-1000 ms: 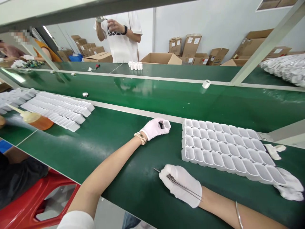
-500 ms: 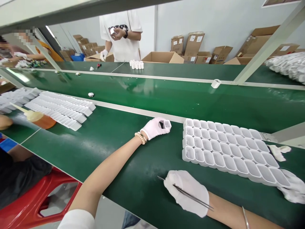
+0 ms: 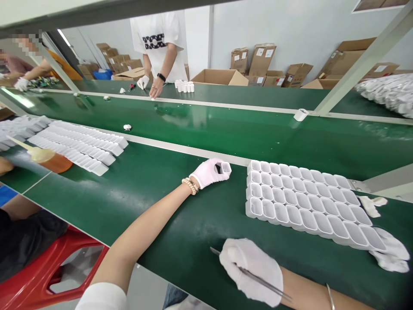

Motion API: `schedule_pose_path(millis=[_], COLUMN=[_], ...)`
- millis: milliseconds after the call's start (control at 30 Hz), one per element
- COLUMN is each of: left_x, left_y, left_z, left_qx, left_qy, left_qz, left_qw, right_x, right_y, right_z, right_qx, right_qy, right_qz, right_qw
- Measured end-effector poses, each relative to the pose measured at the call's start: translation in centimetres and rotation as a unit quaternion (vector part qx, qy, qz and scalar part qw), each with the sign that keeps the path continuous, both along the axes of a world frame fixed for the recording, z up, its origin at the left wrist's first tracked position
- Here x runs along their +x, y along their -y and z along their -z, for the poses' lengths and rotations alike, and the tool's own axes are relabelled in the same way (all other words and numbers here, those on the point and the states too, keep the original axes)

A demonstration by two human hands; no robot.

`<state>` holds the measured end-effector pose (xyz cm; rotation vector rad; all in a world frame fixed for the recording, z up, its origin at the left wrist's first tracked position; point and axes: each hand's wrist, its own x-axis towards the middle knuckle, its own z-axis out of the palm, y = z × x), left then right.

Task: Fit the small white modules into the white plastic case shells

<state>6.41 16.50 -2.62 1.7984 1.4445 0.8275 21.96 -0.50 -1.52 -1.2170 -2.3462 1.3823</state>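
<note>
In a white glove, my left hand (image 3: 209, 173) is closed around a small white open-topped plastic cup (image 3: 226, 168), near the raised edge of the green bench. My right hand (image 3: 250, 269), also gloved, grips a pair of metal tweezers (image 3: 264, 283), their tip pointing left just above the bench. To the right of both hands stand rows of white plastic cups (image 3: 292, 196), packed side by side with their openings up. Inside some of the leftmost cups something faint shows, too unclear to name.
A squeeze bottle of orange liquid (image 3: 54, 161) lies beside more white cup rows (image 3: 84, 144) at left. White gloves (image 3: 389, 249) lie at right. Behind the edge strip runs a green conveyor belt (image 3: 200, 125) carrying a white cup (image 3: 301, 114). A co-worker (image 3: 158, 47) stands opposite.
My right hand has dropped slightly with the tweezers; my left hand stays put. On the belt, the white cup has shifted right. The co-worker's raised hand has come down to the belt's edge.
</note>
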Motion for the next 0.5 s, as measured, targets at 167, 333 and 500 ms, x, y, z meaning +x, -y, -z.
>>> schedule_pose_path(millis=[167,333,500], left_x=[0.0,0.0,-0.1], left_y=[-0.1,-0.2,-0.3], left_z=[0.3,0.5,0.6], left_qx=[-0.001,0.007,0.011], left_qy=[-0.005,-0.008,-0.009], left_qz=[-0.004,-0.001,0.002], left_qw=[1.000,1.000,1.000], right_x=[0.1,1.3,2.1], right_y=[1.4,0.3,1.0], right_z=[0.8,0.5,0.8], right_qx=[0.041,0.076,0.083], right_qy=[-0.005,-0.002,-0.021], right_qz=[-0.089,-0.046,-0.055], right_qw=[0.995,0.996,0.995])
